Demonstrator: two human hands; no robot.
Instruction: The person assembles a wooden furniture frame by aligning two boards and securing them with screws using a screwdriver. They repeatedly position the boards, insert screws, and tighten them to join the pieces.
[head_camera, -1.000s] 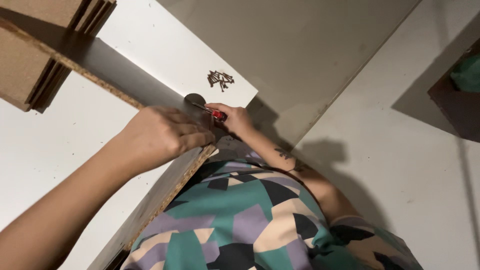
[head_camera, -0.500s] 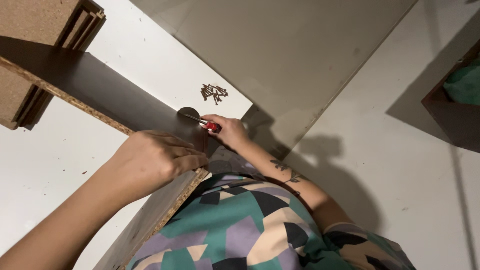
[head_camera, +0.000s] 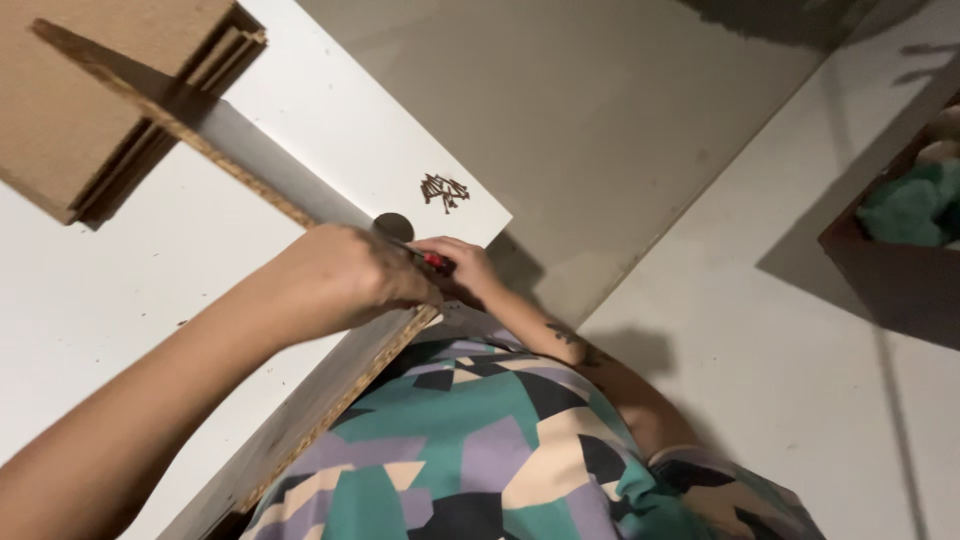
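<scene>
Bracing the upright chipboard panel (head_camera: 300, 200) edge, left hand (head_camera: 345, 275) closed over it above the white board (head_camera: 100, 290); right hand (head_camera: 465, 268) pinches a red-handled screwdriver (head_camera: 432, 262). Panel likely heavy, stiff, crumbly-edged; hold the edge.

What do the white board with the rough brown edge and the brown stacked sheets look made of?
The white upright board looks like particleboard with a smooth white laminate face: its cut edge shows coarse brown chips. The brown stacked sheets look like matte hardboard or thick cardboard; the thin layered edges leave it open.
</scene>
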